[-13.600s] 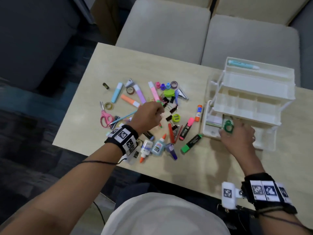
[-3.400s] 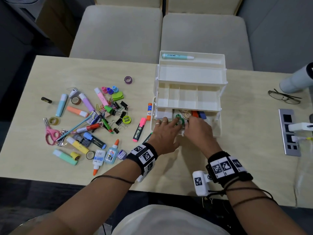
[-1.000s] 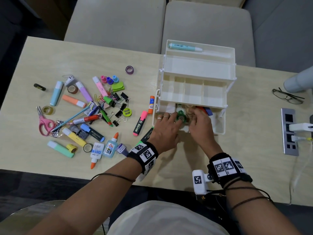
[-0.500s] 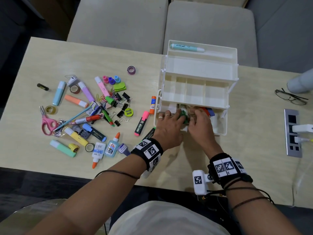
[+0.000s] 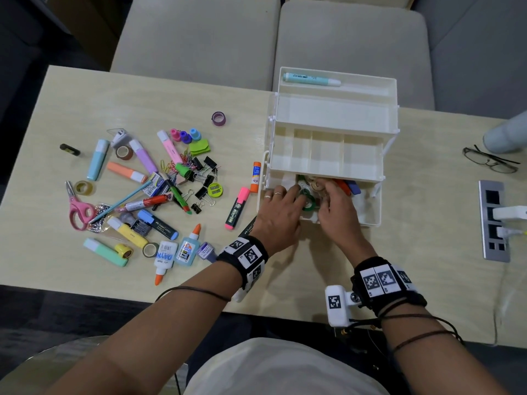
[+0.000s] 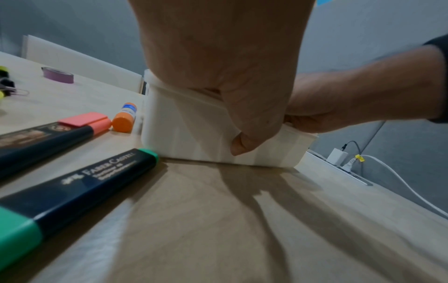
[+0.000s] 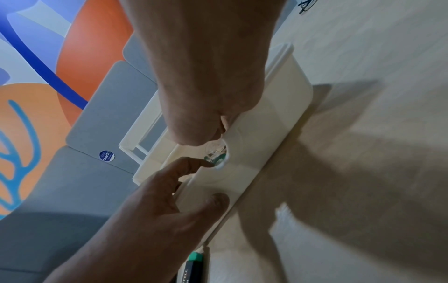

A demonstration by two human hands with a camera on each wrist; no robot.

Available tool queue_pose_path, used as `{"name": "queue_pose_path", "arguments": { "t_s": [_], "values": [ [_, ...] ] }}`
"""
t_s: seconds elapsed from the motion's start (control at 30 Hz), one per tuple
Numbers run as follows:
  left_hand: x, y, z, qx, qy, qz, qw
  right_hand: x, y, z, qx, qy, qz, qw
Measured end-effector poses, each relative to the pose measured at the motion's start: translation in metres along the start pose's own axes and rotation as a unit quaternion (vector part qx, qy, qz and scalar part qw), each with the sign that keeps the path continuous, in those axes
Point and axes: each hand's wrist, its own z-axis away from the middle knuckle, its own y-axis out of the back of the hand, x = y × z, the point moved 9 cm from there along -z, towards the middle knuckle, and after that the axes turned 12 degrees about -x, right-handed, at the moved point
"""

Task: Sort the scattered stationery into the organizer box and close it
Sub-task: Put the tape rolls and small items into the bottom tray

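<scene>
The white organizer box stands open in tiers, with a mint pen in its top tray. Both hands reach into its bottom compartment. My left hand straddles the front wall: the thumb presses outside while the fingers reach in, the index touching a green tape roll. My right hand curls its fingers down onto that roll. Scattered stationery lies to the left. A green highlighter lies by my left wrist.
A pink highlighter and a glue stick lie just left of the box, and a purple tape roll farther back. At the right are glasses, a power strip with a plugged charger, and a grey cylinder. Two chairs stand beyond the table.
Both hands have stayed in the bottom compartment around the green tape roll, shifting only slightly. Long before, my left hand was in the stationery pile.
</scene>
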Motion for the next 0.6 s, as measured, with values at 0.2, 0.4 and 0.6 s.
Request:
{"name": "queue_pose_path", "arguments": {
  "t_s": [0.2,0.4,0.6],
  "values": [
    [-0.002,0.0,0.001,0.017,-0.006,0.017,1.0,-0.007,0.007,0.004,0.003,0.025,-0.006,1.0],
    [-0.004,-0.001,0.002,0.021,-0.001,0.021,1.0,0.008,0.055,0.04,0.188,-0.025,-0.01,0.982],
    [-0.003,0.007,0.008,0.081,-0.034,0.06,0.994,0.03,0.061,0.032,0.184,-0.104,-0.007,0.977]
  ]
}}
